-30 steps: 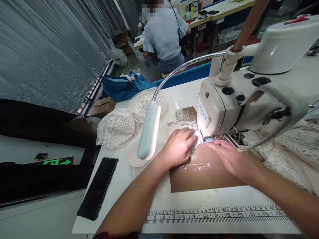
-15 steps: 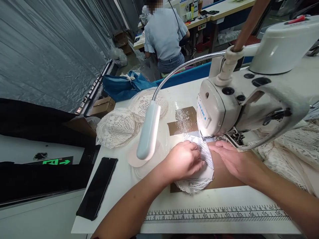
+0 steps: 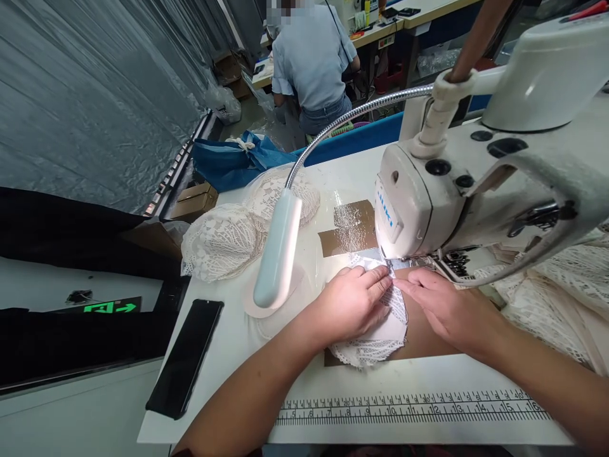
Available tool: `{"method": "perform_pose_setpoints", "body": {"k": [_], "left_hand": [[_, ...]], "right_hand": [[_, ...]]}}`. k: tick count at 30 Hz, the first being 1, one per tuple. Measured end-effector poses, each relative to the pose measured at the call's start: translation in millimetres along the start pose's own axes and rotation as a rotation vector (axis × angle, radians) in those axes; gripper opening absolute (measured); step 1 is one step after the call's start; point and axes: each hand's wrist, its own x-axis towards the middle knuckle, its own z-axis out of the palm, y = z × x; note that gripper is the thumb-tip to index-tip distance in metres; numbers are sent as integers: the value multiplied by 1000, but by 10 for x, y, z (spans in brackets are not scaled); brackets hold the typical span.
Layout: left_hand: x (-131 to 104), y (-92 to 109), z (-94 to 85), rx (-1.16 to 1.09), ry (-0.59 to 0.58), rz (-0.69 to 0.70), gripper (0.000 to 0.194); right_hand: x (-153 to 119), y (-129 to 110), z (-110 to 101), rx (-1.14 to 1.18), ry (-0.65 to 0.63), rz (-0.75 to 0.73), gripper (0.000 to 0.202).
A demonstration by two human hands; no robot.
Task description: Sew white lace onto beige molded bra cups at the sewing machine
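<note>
A white, rounded, lace-edged fabric piece (image 3: 391, 329) is positioned partly under the white sewing machine (image 3: 404, 197), inward of the near edge of the white desk (image 3: 228, 381). It is pressed by the left hand (image 3: 354, 301); its border is touched by the right hand (image 3: 440, 301). Pinching by either cannot be determined.

Your left hand (image 3: 354, 304) hides part of the lace piece (image 3: 373, 350); the three-o'clock edge crops your sewing machine (image 3: 406, 200).

A black phone (image 3: 185, 358) lies on the white table (image 3: 419, 381).
</note>
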Motion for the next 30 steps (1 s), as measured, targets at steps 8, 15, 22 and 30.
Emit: {"method": "perform_pose_setpoints", "body": {"k": [8, 15, 22, 30], "left_hand": [[18, -47, 49, 39, 31, 9, 43], [20, -67, 8, 18, 12, 25, 44], [41, -81, 5, 22, 59, 40, 36], [57, -77, 26, 4, 145, 48, 34]], "right_hand": [[-5, -39, 71, -61, 34, 16, 56], [-4, -44, 78, -71, 11, 16, 56], [14, -51, 41, -15, 19, 21, 51], [-91, 28, 127, 29, 1, 9, 55]]}}
